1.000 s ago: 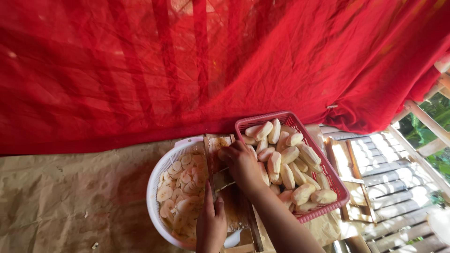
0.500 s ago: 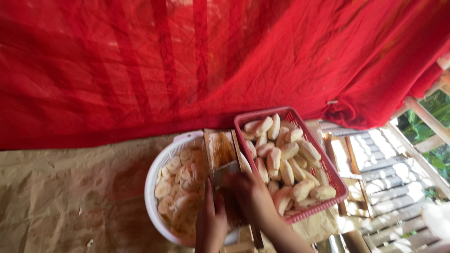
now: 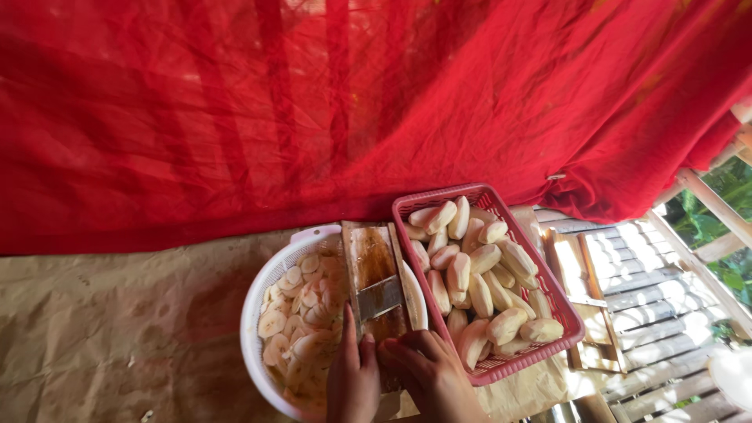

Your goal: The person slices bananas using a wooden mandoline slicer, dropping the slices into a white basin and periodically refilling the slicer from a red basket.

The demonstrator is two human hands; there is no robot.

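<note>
A wooden slicer board [image 3: 374, 262] with a metal blade lies slanted across a white round basket [image 3: 255, 301] that holds several pale banana slices [image 3: 301, 307]. My left hand [image 3: 352, 377] grips the board's left edge near its lower end, thumb up along the wood. My right hand [image 3: 432, 377] rests on the lower end of the board, fingers curled down over a banana piece hidden under the palm. Right of the board, a pink rectangular basket [image 3: 479, 193] is full of whole peeled bananas [image 3: 479, 270].
Brown paper [image 3: 117, 337] covers the surface under the baskets. A red cloth [image 3: 352, 102] hangs across the back. To the right are wooden slats [image 3: 658, 298], a small wooden frame [image 3: 583, 301] and a railing with greenery beyond.
My right hand has slid from the top of the slicer down to its lower end, uncovering the blade. The left hand has stayed on the board's edge.
</note>
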